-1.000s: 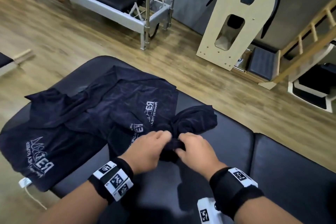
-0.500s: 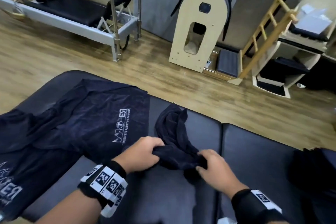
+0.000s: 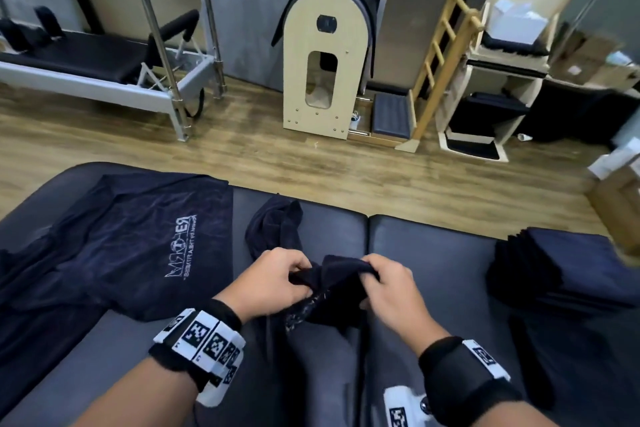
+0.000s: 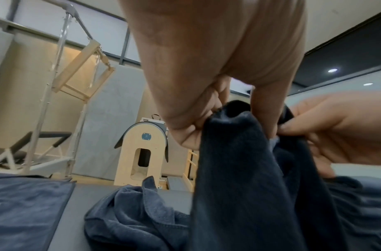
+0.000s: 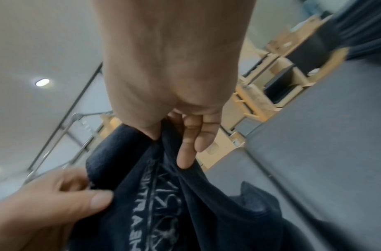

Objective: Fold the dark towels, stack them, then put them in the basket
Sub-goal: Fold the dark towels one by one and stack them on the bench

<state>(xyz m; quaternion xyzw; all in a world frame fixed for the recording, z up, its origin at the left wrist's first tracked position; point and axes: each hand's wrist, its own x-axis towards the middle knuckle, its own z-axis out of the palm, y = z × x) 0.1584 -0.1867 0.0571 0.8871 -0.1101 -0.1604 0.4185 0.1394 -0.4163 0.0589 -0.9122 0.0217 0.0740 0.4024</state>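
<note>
A crumpled dark towel [image 3: 332, 291] is lifted off the padded black table [image 3: 426, 253] between both hands. My left hand [image 3: 273, 282] pinches its left edge; my right hand [image 3: 388, 288] grips its right edge. The towel's far end [image 3: 277, 225] trails on the table. In the left wrist view the towel [image 4: 239, 161] hangs from the left hand's fingers [image 4: 189, 135]. White print shows on the towel [image 5: 159, 195] in the right wrist view, under the right hand's fingers [image 5: 189, 149]. More dark towels [image 3: 114, 246] lie spread at the left. A stack of folded dark towels [image 3: 568, 267] sits at the right.
Beyond the table is wood floor [image 3: 242, 149] with a wooden barrel frame [image 3: 325, 66], a metal-framed exercise bed [image 3: 104, 73], a wooden ladder [image 3: 440, 59] and shelves [image 3: 491, 104]. A cardboard box [image 3: 616, 191] stands at the far right. No basket is in view.
The crumpled towel was pulled right, away from the spread towels, and lifted off the table. Both hands shifted along its edge. The head view swung right, bringing the folded stack into view.
</note>
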